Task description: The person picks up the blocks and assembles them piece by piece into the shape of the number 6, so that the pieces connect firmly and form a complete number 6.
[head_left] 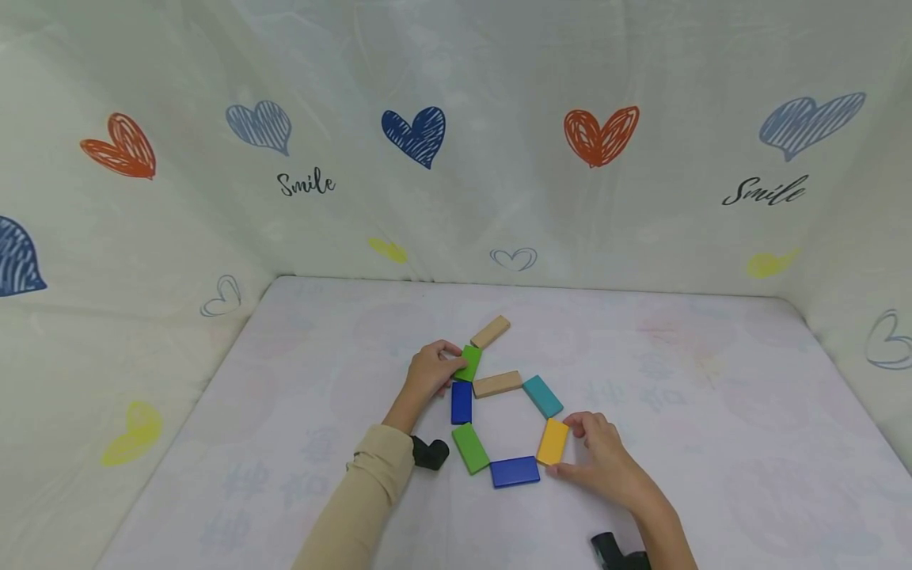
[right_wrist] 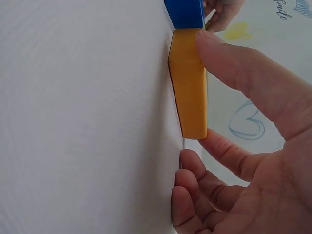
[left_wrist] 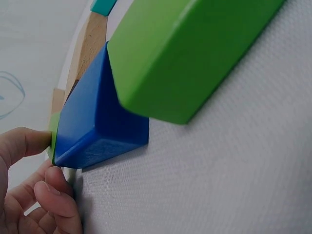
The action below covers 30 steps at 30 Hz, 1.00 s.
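Observation:
My left hand (head_left: 430, 369) holds a small green block (head_left: 469, 361) by its edges, thumb and index finger at it. Between thumb and index finger, my right hand (head_left: 604, 459) grips a yellow block (head_left: 552, 442) by its two ends; the right wrist view shows the thumb on one end and a fingertip at the other. A ring of blocks lies flat on the white tabletop: a blue block (head_left: 461, 403), a second green block (head_left: 471, 449), another blue block (head_left: 515, 472), the yellow one, a teal block (head_left: 544, 396) and a wooden block (head_left: 498, 384).
Beyond the held green block lies another wooden block (head_left: 491, 332), slanting away to the right. Black wrist devices show at the left wrist (head_left: 431, 454) and right wrist (head_left: 618, 552). A pale curtain (head_left: 499, 206) printed with hearts hangs behind the white table (head_left: 712, 443).

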### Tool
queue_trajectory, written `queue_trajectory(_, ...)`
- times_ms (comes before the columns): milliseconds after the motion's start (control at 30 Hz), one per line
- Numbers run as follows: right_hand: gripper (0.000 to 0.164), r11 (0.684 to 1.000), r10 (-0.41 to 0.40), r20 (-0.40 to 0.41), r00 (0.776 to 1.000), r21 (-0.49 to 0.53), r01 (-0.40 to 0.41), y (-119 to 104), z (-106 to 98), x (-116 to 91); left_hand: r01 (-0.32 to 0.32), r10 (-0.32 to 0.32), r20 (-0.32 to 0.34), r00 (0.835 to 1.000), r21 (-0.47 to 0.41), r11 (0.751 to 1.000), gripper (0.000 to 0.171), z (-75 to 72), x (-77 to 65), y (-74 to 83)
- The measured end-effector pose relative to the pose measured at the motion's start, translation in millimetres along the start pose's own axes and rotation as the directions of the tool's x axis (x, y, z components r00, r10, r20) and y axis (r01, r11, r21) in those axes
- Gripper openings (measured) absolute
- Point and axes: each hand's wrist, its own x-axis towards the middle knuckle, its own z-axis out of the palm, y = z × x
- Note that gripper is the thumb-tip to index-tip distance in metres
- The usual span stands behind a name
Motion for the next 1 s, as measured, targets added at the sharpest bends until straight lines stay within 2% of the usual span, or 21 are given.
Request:
queue_trajectory(200,0.071,0.996,0.053,0.039,0.998,0.067,-0.056,-2,-4,1,0.000,0.000,0.003,1.000,-0.004,1.000,0.025,-0.6,-0.2,-0.2)
queue_trajectory(300,0.066,0.991,0.075,0.039,0.996,0.110,-0.079,-2,-7,3,-0.001,0.001,0.005,1.000,-0.008,1.000,0.025,-0.5,0.1,-0.6)
queue_trajectory(533,0.050,0.997,-0.018,-0.026,0.999,0.077,0.020,4,-10,14,-0.006,0.006,0.003,1.000,-0.009,1.000,0.025,-1.0,-1.0,0.1)
queue_trajectory(633,0.046,0.996,-0.026,-0.029,0.999,0.082,0.029,5,-11,18,-0.003,0.003,0.000,1.000,-0.003,1.000,0.026,-1.5,-2.4,1.3)
queue_trajectory(833,0.032,0.992,0.031,-0.046,0.998,0.127,-0.025,7,-11,22,-0.006,0.006,-0.007,1.000,0.005,1.000,0.026,-2.2,-3.4,0.9)
queue_trajectory(1000,0.022,0.990,0.065,-0.049,0.997,0.129,-0.058,8,-11,20,-0.022,0.022,-0.008,1.000,-0.028,0.999,0.028,-2.5,-5.2,-1.9)
